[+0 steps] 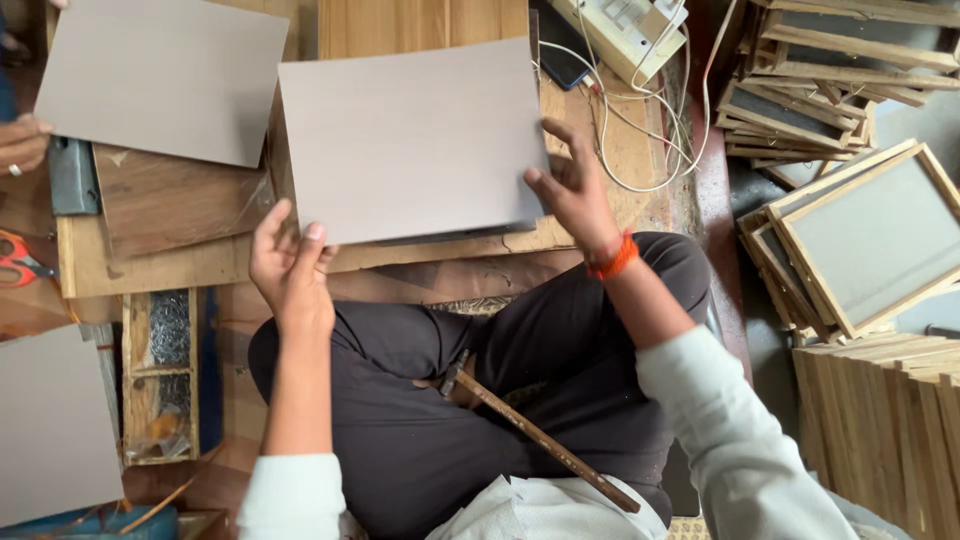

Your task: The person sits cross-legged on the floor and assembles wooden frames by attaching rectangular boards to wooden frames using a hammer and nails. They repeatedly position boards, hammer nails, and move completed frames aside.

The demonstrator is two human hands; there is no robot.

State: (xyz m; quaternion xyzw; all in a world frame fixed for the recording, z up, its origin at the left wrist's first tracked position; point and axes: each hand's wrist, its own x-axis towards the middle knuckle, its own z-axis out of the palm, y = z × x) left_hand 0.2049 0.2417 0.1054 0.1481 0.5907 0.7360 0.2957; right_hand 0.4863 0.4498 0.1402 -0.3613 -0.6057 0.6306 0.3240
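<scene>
A hammer (540,437) with a long wooden handle lies across the lap of the person, on the dark trousers, with its head towards the knees. Above it, the left hand (289,262) holds the lower left corner of a grey board (412,140), fingers bent around the edge. The right hand (572,190), with an orange thread on the wrist, grips the right edge of the same board, fingers spread on its face. The board is a flat rectangle, pale grey-brown, smooth and matt, with a faint fine grain, and a little tilted. It rests on a wooden workboard (160,265), near its front edge.

To the left a wooden tray (160,375) holds small nails. Further left a second grey board (160,75) lies at the far left corner, and another person's hand (22,142) touches it. White cables (640,130) run at the far right edge. On the right side, framed panels (865,240) are stacked.
</scene>
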